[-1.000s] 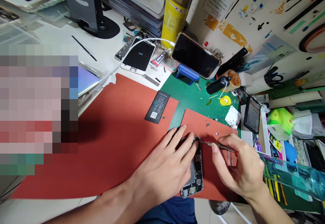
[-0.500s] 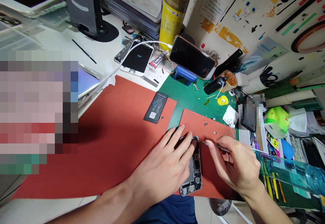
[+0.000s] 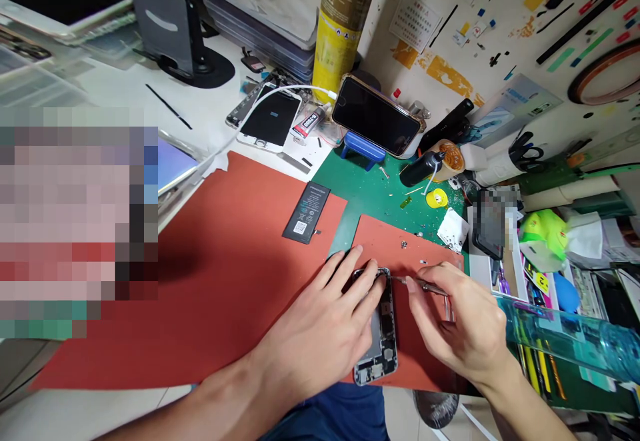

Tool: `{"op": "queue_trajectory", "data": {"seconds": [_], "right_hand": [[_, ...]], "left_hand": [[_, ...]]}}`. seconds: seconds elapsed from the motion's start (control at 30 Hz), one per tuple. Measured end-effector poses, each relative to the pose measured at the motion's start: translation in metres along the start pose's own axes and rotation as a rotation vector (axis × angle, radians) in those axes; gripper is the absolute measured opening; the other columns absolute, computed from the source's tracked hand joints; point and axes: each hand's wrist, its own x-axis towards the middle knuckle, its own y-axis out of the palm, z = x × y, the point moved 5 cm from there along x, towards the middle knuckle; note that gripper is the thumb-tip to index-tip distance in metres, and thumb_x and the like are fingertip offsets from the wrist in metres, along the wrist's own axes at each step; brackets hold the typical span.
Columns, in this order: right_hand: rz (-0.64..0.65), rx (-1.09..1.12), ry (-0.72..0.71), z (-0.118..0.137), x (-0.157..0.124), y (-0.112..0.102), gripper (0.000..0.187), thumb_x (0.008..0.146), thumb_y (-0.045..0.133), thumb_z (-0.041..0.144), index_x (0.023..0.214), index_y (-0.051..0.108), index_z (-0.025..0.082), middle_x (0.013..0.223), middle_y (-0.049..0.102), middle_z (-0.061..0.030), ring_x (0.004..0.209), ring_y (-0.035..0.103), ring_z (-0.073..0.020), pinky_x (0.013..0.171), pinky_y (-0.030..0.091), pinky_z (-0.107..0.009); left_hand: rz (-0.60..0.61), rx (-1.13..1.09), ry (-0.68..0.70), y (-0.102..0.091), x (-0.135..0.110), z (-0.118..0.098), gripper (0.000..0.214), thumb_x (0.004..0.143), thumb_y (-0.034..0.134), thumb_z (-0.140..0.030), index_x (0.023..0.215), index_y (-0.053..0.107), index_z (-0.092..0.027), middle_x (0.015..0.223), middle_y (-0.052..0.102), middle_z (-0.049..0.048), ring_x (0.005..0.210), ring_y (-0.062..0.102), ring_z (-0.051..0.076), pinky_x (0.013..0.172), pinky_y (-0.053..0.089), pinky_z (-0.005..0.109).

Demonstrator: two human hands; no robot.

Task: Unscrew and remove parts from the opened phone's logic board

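Note:
An opened phone body (image 3: 387, 341) with its inner parts bare lies upright on the right-hand red mat (image 3: 425, 361). My left hand (image 3: 320, 328) rests over its left side and top, fingers stretched and spread; the thumb is hidden. Between thumb and fingers, my right hand (image 3: 465, 321) pinches a thin pointed metal tool (image 3: 429, 286), its exact kind unclear. The tool's tip reaches the phone's top right corner, close to my left fingertips. A black phone battery (image 3: 307, 211) lies on the left red mat (image 3: 225, 294), and tiny metal bits (image 3: 404, 244) sit above the phone.
Behind the mats, a blue stand (image 3: 364, 148) holds a dark phone (image 3: 376, 114) with a white cable. A white phone (image 3: 270, 118) and a glue tube (image 3: 311, 121) lie left of it. To the right are a transparent blue bottle (image 3: 565, 334) and several screwdrivers (image 3: 543, 368).
My right hand has shifted slightly left, and the tool's tip has moved onto the top right corner of the phone body. My left hand stays in place.

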Motion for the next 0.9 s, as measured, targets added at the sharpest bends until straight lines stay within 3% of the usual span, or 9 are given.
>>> {"op": "queue_trajectory", "data": {"seconds": [0.13,0.2,0.3,0.37,0.5,0.67,0.8,0.9], "right_hand": [[-0.038,-0.011,0.025,0.001,-0.008,-0.009,0.025,0.096,0.072,0.005,0.117,0.064,0.016,0.09,0.076,-0.0036,0.071,0.072,-0.0159,0.063,0.059,-0.03],[-0.119,-0.019,0.115,-0.005,-0.019,-0.019,0.031,0.094,0.078,0.007,0.12,0.066,0.018,0.096,0.079,-0.0041,0.074,0.075,-0.0165,0.067,0.063,-0.029],[-0.32,0.023,0.379,-0.026,-0.045,-0.033,0.04,0.09,0.085,0.014,0.124,0.067,0.022,0.102,0.08,-0.0037,0.082,0.079,-0.0184,0.074,0.066,-0.03],[-0.436,0.092,0.596,-0.043,-0.064,-0.035,0.035,0.091,0.086,0.022,0.12,0.067,0.023,0.1,0.079,-0.0031,0.084,0.08,-0.0192,0.075,0.067,-0.03],[-0.529,0.241,0.905,-0.068,-0.091,-0.022,0.032,0.092,0.087,0.038,0.11,0.065,0.024,0.094,0.077,-0.0021,0.077,0.079,-0.0191,0.071,0.065,-0.03],[-0.541,0.28,0.968,-0.08,-0.1,-0.011,0.035,0.092,0.086,0.044,0.111,0.065,0.023,0.098,0.08,-0.0044,0.081,0.08,-0.021,0.073,0.064,-0.032],[-0.623,0.158,0.972,-0.086,-0.107,-0.018,0.033,0.092,0.085,0.043,0.108,0.064,0.022,0.09,0.076,-0.0015,0.075,0.078,-0.0186,0.071,0.061,-0.03],[-0.612,0.133,0.971,-0.089,-0.112,-0.016,0.033,0.093,0.084,0.043,0.107,0.064,0.022,0.088,0.075,-0.0014,0.073,0.076,-0.018,0.066,0.06,-0.028]], "left_hand": [[-0.002,0.016,0.0,-0.001,0.0,0.0,0.049,0.105,0.054,-0.033,0.148,0.065,-0.012,0.154,0.066,0.0118,0.151,0.05,0.041,0.126,0.036,0.054],[-0.007,0.025,0.005,-0.002,0.001,0.0,0.049,0.105,0.054,-0.032,0.149,0.064,-0.012,0.153,0.066,0.0113,0.15,0.051,0.04,0.126,0.037,0.053],[-0.02,0.015,0.005,-0.002,0.0,0.0,0.049,0.105,0.053,-0.03,0.149,0.065,-0.013,0.153,0.066,0.0115,0.151,0.05,0.04,0.126,0.037,0.054],[-0.045,-0.014,-0.009,-0.004,0.0,0.001,0.047,0.105,0.052,-0.028,0.148,0.065,-0.013,0.155,0.064,0.0115,0.154,0.047,0.039,0.127,0.037,0.054],[-0.119,-0.074,0.043,-0.014,-0.001,0.002,0.044,0.106,0.054,-0.016,0.149,0.061,-0.01,0.153,0.064,0.015,0.154,0.048,0.037,0.125,0.041,0.052],[-0.241,-0.163,0.072,-0.03,-0.005,0.007,0.023,0.105,0.059,-0.006,0.127,0.067,-0.007,0.122,0.073,0.0155,0.121,0.069,0.028,0.104,0.056,0.042],[-0.277,-0.229,0.064,-0.035,-0.005,0.011,0.017,0.104,0.059,-0.003,0.117,0.067,-0.012,0.106,0.072,0.0088,0.098,0.071,0.021,0.091,0.057,0.036],[-0.292,-0.27,0.066,-0.034,-0.006,0.011,0.015,0.105,0.06,-0.004,0.114,0.067,-0.013,0.099,0.072,0.0055,0.088,0.07,0.017,0.087,0.057,0.034]]}}
